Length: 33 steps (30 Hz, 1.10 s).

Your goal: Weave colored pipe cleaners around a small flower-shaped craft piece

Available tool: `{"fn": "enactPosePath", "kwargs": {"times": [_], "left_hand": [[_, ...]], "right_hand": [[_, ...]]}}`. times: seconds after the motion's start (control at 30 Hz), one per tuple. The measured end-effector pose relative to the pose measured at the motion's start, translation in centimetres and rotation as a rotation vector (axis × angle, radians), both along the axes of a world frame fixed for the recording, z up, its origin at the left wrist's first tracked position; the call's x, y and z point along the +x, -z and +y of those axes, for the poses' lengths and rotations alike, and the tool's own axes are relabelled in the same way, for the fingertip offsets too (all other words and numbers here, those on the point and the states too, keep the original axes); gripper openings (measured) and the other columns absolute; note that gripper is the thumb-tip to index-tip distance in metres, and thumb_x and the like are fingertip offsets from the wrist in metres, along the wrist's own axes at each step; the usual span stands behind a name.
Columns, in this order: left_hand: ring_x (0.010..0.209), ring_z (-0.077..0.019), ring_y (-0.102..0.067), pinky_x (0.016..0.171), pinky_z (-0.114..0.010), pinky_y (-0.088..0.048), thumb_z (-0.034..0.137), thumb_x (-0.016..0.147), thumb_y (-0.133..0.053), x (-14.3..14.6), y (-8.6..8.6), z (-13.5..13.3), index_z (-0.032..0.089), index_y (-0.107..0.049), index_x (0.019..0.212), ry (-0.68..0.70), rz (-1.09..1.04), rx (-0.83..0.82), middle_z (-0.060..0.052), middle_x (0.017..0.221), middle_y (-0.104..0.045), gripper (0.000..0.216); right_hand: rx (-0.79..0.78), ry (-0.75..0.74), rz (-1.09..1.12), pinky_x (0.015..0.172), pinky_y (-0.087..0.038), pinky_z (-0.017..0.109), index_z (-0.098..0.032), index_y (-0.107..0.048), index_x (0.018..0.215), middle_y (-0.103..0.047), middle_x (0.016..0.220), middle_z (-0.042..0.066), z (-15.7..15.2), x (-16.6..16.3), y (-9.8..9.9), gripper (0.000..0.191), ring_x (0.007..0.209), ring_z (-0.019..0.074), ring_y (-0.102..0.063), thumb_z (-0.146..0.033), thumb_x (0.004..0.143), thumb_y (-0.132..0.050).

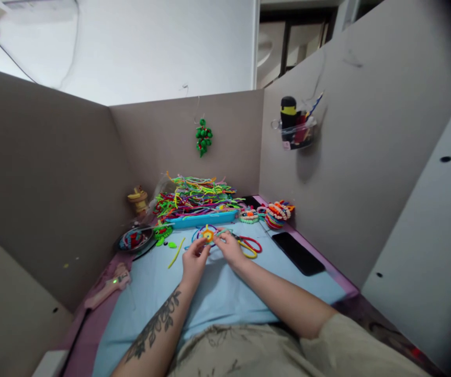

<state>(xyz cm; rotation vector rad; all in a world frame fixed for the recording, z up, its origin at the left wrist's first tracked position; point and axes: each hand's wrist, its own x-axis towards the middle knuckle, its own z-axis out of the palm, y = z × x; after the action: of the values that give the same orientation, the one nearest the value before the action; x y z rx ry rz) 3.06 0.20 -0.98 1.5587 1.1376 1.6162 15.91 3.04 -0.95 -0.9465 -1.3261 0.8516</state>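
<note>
Between my two hands is a small flower-like piece of bent pipe cleaners (pixel 209 234), orange and yellow at its middle with blue and purple loops around it. My left hand (pixel 196 255) pinches its near left side with the fingertips. On the right side my right hand (pixel 228 246) grips it, fingers closed. Scissors with red and yellow handles (pixel 252 246) lie just beyond my right wrist, their blades partly hidden by the hand. A loose yellow pipe cleaner (pixel 176 253) rests on the cloth left of my hands.
A blue tray (pixel 204 219) heaped with colourful pipe cleaners (pixel 198 193) stands at the back. A dark bowl (pixel 136 239) and a pink glue gun (pixel 111 285) are on the left. A black phone (pixel 298 253) and finished pipe-cleaner figures (pixel 277 213) lie right. Grey panels (pixel 186 136) enclose the table.
</note>
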Motion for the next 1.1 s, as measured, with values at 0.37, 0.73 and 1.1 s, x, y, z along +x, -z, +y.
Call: {"fn": "enactPosePath", "kwargs": {"times": [0.37, 0.73, 1.1], "left_hand": [[0.066, -0.0162, -0.063, 0.061, -0.026, -0.051, 0.033, 0.066, -0.068, -0.3, -0.6, 0.1, 0.014, -0.066, 0.088, -0.115, -0.059, -0.029, -0.006, 0.077, -0.069, 0.029], [0.066, -0.0176, -0.064, 0.055, -0.026, -0.051, 0.034, 0.067, -0.067, -0.3, -0.5, 0.1, 0.015, -0.063, 0.089, -0.016, -0.054, -0.078, -0.007, 0.078, -0.069, 0.029], [0.070, -0.0148, -0.055, 0.064, -0.026, -0.045, 0.038, 0.075, -0.058, -1.7, -1.5, 0.6, 0.017, -0.066, 0.079, -0.242, 0.175, 0.127, -0.005, 0.079, -0.062, 0.023]], "right_hand": [[-0.047, -0.001, 0.042, 0.082, -0.041, 0.030, -0.018, -0.068, 0.068, -0.054, 0.112, 0.007, -0.7, -0.3, -0.4, 0.027, 0.099, 0.0209, -0.052, -0.045, 0.067, -0.064], [-0.045, -0.062, 0.028, 0.093, -0.035, 0.032, -0.019, -0.067, 0.065, -0.060, 0.105, 0.006, -0.1, 0.0, -0.1, 0.018, 0.103, 0.0221, -0.053, -0.037, 0.063, -0.069], [-0.115, -0.134, 0.206, 0.089, -0.037, 0.033, -0.019, -0.068, 0.062, -0.063, 0.098, 0.006, 0.9, 1.4, -0.5, 0.021, 0.105, 0.0243, -0.052, -0.039, 0.057, -0.071]]}}
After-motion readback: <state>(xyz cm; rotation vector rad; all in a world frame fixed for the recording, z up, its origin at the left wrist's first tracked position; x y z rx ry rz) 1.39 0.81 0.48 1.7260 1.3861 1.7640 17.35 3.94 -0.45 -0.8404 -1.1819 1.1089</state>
